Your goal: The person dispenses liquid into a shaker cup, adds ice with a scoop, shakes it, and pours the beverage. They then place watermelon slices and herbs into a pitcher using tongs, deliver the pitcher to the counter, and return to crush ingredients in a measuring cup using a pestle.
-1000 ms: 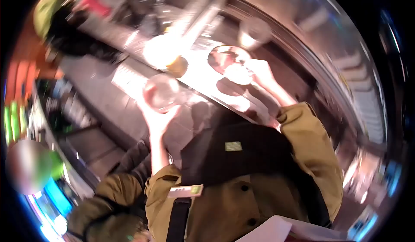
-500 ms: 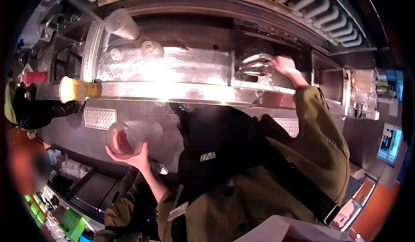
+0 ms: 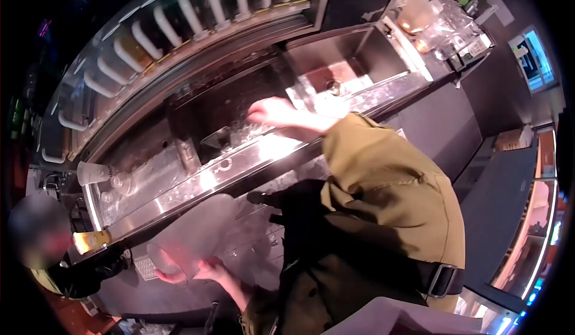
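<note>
My left hand (image 3: 188, 270) is wrapped round a large, clear, frosted-looking cup (image 3: 206, 224). The cup is tilted in front of the counter edge, and my fingers show through its wall. Over the ice bin, my right hand (image 3: 274, 112) has its fingers curled in. It is slightly blurred, and what it holds, if anything, cannot be made out. Loose ice (image 3: 248, 132) lies just below and beside that hand. A shiny metal piece (image 3: 217, 138), maybe a scoop, rests in the bin to its left.
A steel sink basin (image 3: 383, 53) lies right of the bin. White curved handles (image 3: 212, 2) line the back. A clear cup (image 3: 93, 173) and a yellow drink cup (image 3: 90, 241) stand left, near another person (image 3: 90, 278). Clear containers (image 3: 419, 14) stand far right.
My view has turned toward the right-hand end of the counter. The large cup is now nearer the counter edge, still in my left hand. My right hand remains at the ice bin.
</note>
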The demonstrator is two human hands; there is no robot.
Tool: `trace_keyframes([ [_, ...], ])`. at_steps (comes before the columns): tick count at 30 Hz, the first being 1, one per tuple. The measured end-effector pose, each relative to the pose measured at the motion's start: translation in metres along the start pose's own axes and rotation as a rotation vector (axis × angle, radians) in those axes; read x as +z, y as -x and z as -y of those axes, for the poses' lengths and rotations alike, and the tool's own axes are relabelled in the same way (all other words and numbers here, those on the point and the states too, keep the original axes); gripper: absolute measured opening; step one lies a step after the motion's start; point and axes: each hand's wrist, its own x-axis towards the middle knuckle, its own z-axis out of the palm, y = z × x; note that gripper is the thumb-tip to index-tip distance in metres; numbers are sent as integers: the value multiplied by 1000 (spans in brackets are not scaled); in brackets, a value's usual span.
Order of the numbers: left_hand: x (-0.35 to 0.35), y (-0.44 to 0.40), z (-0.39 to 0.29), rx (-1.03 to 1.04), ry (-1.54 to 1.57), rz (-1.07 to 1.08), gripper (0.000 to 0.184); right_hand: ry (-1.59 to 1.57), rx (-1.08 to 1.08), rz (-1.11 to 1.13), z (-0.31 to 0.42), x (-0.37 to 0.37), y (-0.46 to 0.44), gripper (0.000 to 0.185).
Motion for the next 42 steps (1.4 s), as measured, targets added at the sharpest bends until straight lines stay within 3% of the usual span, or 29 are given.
trace_keyframes([
  [2,57,21,-27,14,18,-39,89,29,116,-269,-69,-58,59,34],
  [3,82,30,-43,16,17,-54,88,-207,17,-418,-82,-99,100,33],
  [4,109,36,-56,23,15,-63,88,-31,171,-450,-151,-118,111,32],
  [5,137,42,-69,36,25,-65,87,-179,441,-625,-195,-139,120,32],
  [6,167,46,-81,47,43,-67,87,157,520,-855,-240,-160,127,29],
  [8,229,56,-105,67,93,-68,86,286,676,-985,-316,-202,145,27],
  [14,442,99,-169,111,136,-20,86,382,758,-826,-445,-275,112,21],
  [18,570,132,-169,93,120,267,87,519,702,-824,-478,-296,82,17],
  [19,589,139,-162,131,-6,375,88,560,673,-830,-481,-299,78,16],
  [22,632,161,-133,-60,-155,519,95,626,591,-835,-485,-310,70,15],
  [23,644,170,-126,-107,-191,533,97,635,594,-665,-486,-314,66,26],
  [25,664,183,-114,-127,-176,580,100,453,630,-738,-483,-325,71,23],
  [27,676,196,-103,-102,-247,620,101,471,415,-812,-470,-341,96,26],
  [28,679,201,-94,-106,-254,648,102,240,470,-486,-428,-391,133,32],
  [29,683,206,-84,-108,-259,674,102,328,76,-813,-442,-377,141,38],
  [30,687,210,-75,-106,-272,673,99,232,-48,-766,-430,-386,163,38],
  [31,692,214,-70,-84,-343,675,99,-80,100,-881,-432,-342,130,36],
  [32,695,217,-66,-64,-415,676,98,-168,-110,-1053,-422,-334,129,34],
  [33,698,219,-64,-46,-488,678,97,-314,-231,-1004,-394,-346,148,34],
  [34,701,219,-64,2,-541,690,95,-343,-603,-1174,-377,-359,150,35],
  [36,701,216,-56,-39,-392,731,92,-383,-747,-818,-354,-363,172,35],
  [38,711,219,-81,-119,-127,775,84,-361,-584,-799,-328,-348,175,29],
  [40,701,207,-52,52,-389,855,79,-24,-357,-479,-325,-325,165,28],
  [41,691,201,-32,294,-507,904,76,123,-278,-285,-323,-317,162,29],
  [42,698,202,-63,343,-547,919,81,174,-271,-128,-320,-316,159,28],
])
